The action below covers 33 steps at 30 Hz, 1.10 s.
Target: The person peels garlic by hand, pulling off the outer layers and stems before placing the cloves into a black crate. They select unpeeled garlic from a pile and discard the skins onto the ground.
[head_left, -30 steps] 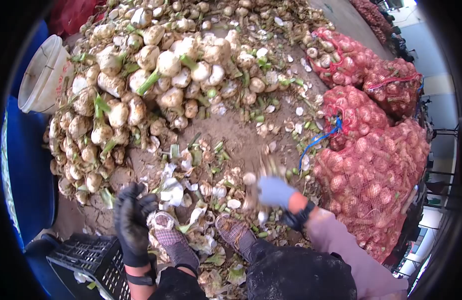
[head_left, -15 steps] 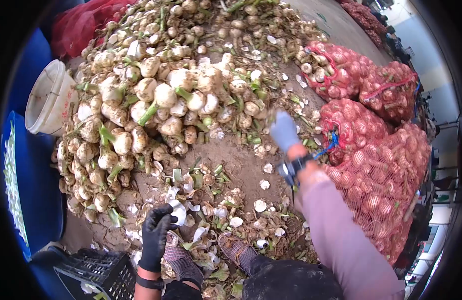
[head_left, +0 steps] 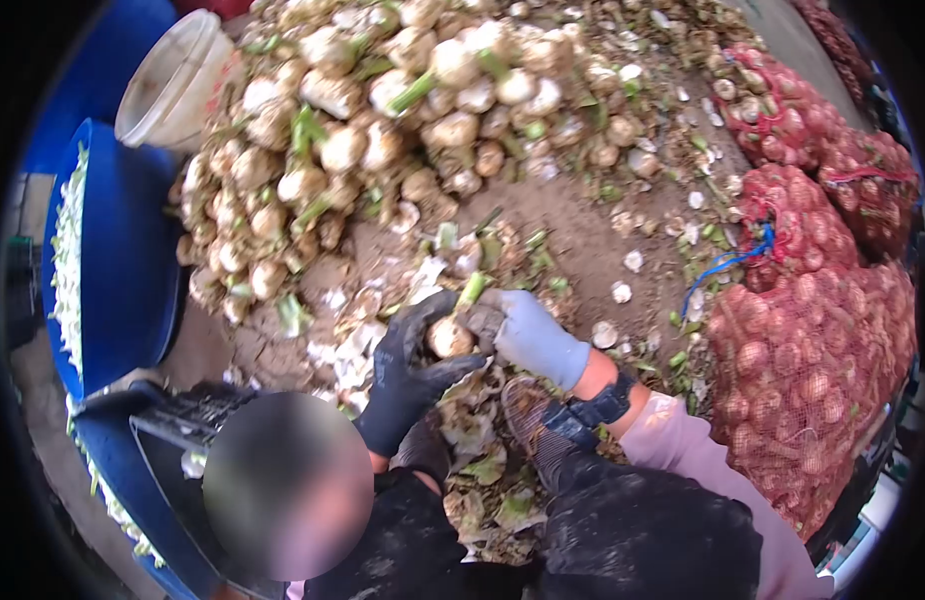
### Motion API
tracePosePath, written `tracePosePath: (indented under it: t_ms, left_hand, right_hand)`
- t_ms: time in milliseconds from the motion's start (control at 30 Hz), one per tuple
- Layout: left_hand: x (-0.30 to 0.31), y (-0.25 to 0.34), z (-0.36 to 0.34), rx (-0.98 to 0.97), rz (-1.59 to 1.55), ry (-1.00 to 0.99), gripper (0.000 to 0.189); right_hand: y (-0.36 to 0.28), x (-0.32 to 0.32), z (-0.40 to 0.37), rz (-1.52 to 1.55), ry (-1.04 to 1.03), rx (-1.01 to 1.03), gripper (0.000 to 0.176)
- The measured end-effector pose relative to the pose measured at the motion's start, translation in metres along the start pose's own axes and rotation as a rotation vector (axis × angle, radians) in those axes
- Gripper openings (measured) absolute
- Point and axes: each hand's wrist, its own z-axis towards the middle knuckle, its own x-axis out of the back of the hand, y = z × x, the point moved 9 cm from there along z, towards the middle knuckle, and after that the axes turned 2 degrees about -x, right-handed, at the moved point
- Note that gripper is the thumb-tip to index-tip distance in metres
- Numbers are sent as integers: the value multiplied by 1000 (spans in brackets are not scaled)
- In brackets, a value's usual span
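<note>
In front of my shoes, both hands meet around one soil-stained garlic bulb with a short green stem pointing up. My left hand, in a black glove, curls around the bulb from the left with its thumb beneath. My right hand, in a light blue glove with dirty grey fingertips, is closed against the bulb's right side beside the stem. Whether its fingers hold anything else is hidden. Beyond my hands lies a big heap of similar garlic bulbs, many with green stems.
Red mesh sacks full of bulbs stand on the right. At left are a white bucket, a blue tub with pale pieces along its rim, and a dark crate. A blurred person's head is at lower left. Peelings litter the ground.
My right hand has come back from the heap's right side to meet my left hand. A garlic bulb is now between them; the white piece at my left hand is gone. The view has shifted.
</note>
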Motion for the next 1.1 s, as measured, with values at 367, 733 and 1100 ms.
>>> tracePosePath:
  t_ms: [367, 733, 1100]
  left_hand:
    - [-7, -40, -28, 500, -1136, 33, 69]
    - [18, -34, -26, 242, -448, -15, 82]
    - [-4, -27, -31, 461, -1254, 63, 64]
  right_hand:
    - [-16, -15, 2, -554, 112, 193, 20]
    - [3, -40, 3, 69, -111, -186, 30]
    - [-8, -18, 7, -743, 225, 247, 20]
